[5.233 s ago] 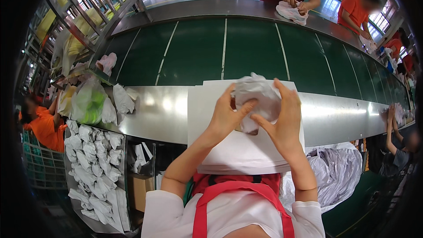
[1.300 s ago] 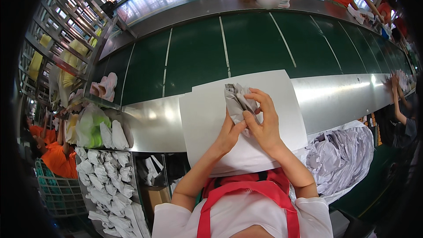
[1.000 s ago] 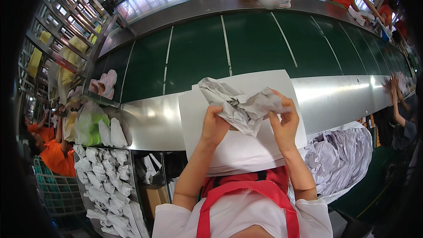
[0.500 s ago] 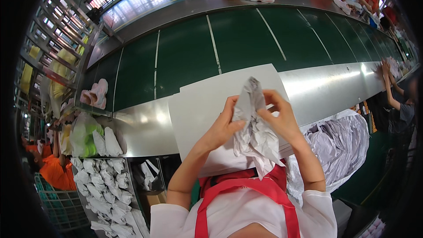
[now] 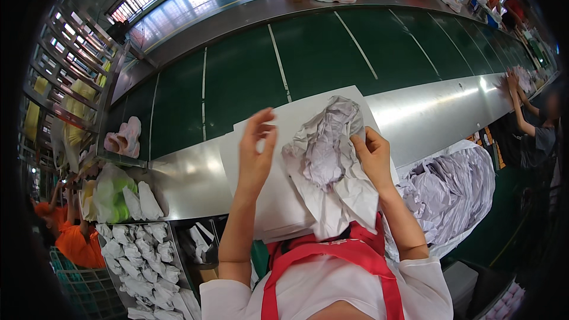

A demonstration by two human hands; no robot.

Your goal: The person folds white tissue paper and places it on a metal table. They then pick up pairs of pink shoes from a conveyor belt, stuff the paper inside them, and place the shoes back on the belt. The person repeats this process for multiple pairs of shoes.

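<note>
right hand (image 5: pixel 374 157) pinches the crumpled white tissue paper (image 5: pixel 329 163) at its right edge (sheet hangs below the grip) | left hand (image 5: pixel 256 157) open, fingers spread, just left of paper | white board (image 5: pixel 261 201) beneath both

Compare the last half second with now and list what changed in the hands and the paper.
The left hand has let go of the crumpled paper and lifted off, fingers spread. The right hand alone grips it now, the sheet hanging lower. The white board beneath and the green conveyor look unchanged.
</note>
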